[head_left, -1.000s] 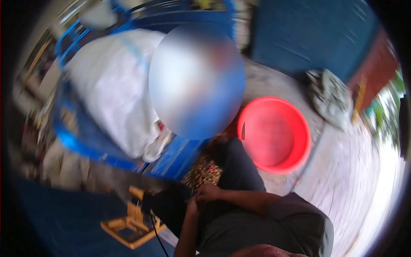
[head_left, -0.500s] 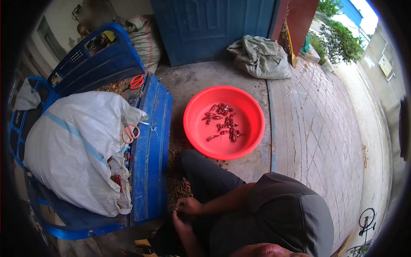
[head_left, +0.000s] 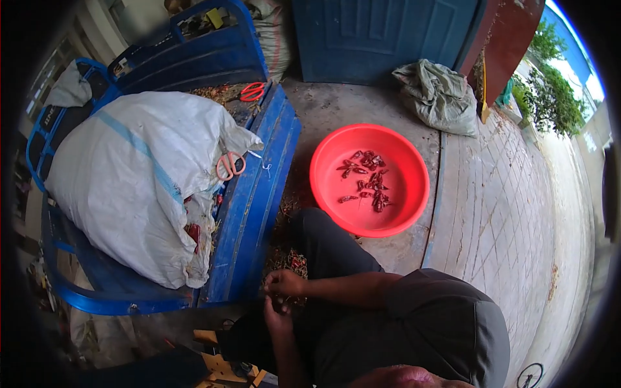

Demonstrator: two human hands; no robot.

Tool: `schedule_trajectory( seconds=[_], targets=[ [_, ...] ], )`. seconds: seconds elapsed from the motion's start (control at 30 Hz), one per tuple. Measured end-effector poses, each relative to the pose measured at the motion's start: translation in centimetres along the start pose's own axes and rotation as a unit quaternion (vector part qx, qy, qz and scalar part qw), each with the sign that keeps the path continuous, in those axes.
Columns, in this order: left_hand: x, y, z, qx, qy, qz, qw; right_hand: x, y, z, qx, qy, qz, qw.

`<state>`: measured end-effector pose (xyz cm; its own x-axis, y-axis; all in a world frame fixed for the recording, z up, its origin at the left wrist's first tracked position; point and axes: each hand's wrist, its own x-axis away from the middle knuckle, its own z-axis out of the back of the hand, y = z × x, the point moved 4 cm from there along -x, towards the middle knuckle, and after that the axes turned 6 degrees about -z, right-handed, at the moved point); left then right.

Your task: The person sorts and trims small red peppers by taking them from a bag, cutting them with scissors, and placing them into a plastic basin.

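My right hand (head_left: 285,283) is at the lower middle, its fingers curled together in a pinch. Just below it, my left hand (head_left: 278,317) is partly closed, fingertips close to the right hand's. Anything between the fingers is too small and dark to make out. Beyond my knee stands a red plastic basin (head_left: 321,184) with several dark red dried chillies (head_left: 375,181) on its bottom. Left of my hands, a big white woven sack (head_left: 123,187) lies on a blue cart bed (head_left: 252,213), red pods showing at its torn mouth. Pink-handled scissors (head_left: 230,166) rest against the sack.
Red-handled scissors (head_left: 251,92) lie on the cart's far corner. A grey-green sack (head_left: 440,97) sits before the blue door (head_left: 381,39). Stems and red bits litter the floor (head_left: 288,258) between cart and knee. A yellow wooden piece (head_left: 223,367) is below my hands.
The view has shifted, so the cart, basin and door appear farther right and mostly higher. My hands stay close together, now slightly farther apart. The chillies in the basin look the same.
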<state>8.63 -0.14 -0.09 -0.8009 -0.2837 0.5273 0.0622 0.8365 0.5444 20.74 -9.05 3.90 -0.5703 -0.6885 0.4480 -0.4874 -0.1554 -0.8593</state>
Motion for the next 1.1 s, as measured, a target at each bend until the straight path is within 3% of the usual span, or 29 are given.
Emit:
schedule_trajectory(
  seconds=[0.03, 0.17, 0.23, 0.3, 0.37, 0.47, 0.53, 0.57, 0.63, 0.67, 0.73, 0.8, 0.83, 0.87, 0.9, 0.97, 1.0, 1.07, 1.1],
  targets=[
    [0.3, -0.1, 0.2, 0.000, 0.004, -0.002, 1.000, 0.1, 0.4, 0.1, -0.018, 0.006, -0.047, 0.999],
    [1.2, -1.8, 0.9, 0.016, 0.027, 0.016, 0.999, -0.6, 2.1, 0.3, 0.000, 0.001, -0.033, 0.999],
    [1.2, -2.4, 1.6, 0.030, 0.044, 0.027, 0.998, -0.6, 2.9, 0.8, 0.129, -0.009, -0.065, 0.990],
    [1.4, -2.8, 2.6, 0.012, 0.004, 0.034, 0.999, -1.3, 4.5, 1.2, 0.152, -0.043, -0.056, 0.986],
    [2.0, -2.8, 1.8, 0.021, 0.020, 0.028, 0.999, -1.8, 5.2, 1.1, 0.175, -0.082, -0.047, 0.980],
    [2.0, -2.4, 1.0, 0.025, 0.040, 0.023, 0.999, -2.2, 6.1, 0.8, 0.124, -0.063, -0.068, 0.988],
    [1.3, -2.0, 0.4, 0.025, 0.044, 0.018, 0.999, -2.6, 6.8, 0.8, -0.044, -0.032, -0.142, 0.988],
    [1.1, -1.7, 0.2, -0.005, 0.049, 0.014, 0.999, -2.8, 6.8, 0.7, -0.043, -0.038, -0.146, 0.988],
    [0.4, -1.5, -0.5, -0.031, 0.060, 0.008, 0.998, -2.9, 6.9, 0.7, -0.191, -0.040, -0.244, 0.950],
    [0.1, -1.6, -0.6, -0.041, 0.087, 0.008, 0.995, -3.1, 6.7, 0.9, -0.187, -0.046, -0.252, 0.948],
    [-0.2, -1.8, -0.8, -0.049, 0.139, 0.019, 0.989, -3.2, 6.5, 1.0, -0.259, 0.028, -0.293, 0.920],
    [0.0, -2.0, -1.2, -0.042, 0.173, 0.025, 0.984, -5.2, 9.8, 1.4, -0.298, -0.021, -0.273, 0.914],
    [0.0, -1.8, -1.4, -0.036, 0.184, 0.015, 0.982, -3.6, 8.1, 1.3, -0.320, -0.052, -0.304, 0.896],
    [-0.1, -1.7, -1.3, -0.048, 0.169, 0.011, 0.984, -2.8, 5.9, 1.1, -0.340, -0.081, -0.334, 0.876],
    [-0.3, -1.6, -1.1, -0.059, 0.153, 0.008, 0.986, -5.7, 10.8, 2.0, -0.342, 0.001, -0.280, 0.897],
    [-0.5, -1.6, -0.3, -0.027, 0.080, 0.003, 0.996, -5.5, 10.5, 2.1, -0.396, -0.033, -0.271, 0.876],
    [0.0, -1.6, 0.2, -0.022, 0.106, 0.008, 0.994, -5.4, 10.1, 1.8, -0.396, -0.052, -0.269, 0.876],
    [-0.5, -1.1, -1.3, -0.027, 0.042, -0.017, 0.999, -4.4, 7.8, 1.4, -0.421, -0.032, -0.259, 0.869],
    [-0.4, -0.9, -1.7, -0.025, 0.046, -0.016, 0.999, -5.9, 10.3, 2.3, -0.420, -0.031, -0.263, 0.868]
  ],
)
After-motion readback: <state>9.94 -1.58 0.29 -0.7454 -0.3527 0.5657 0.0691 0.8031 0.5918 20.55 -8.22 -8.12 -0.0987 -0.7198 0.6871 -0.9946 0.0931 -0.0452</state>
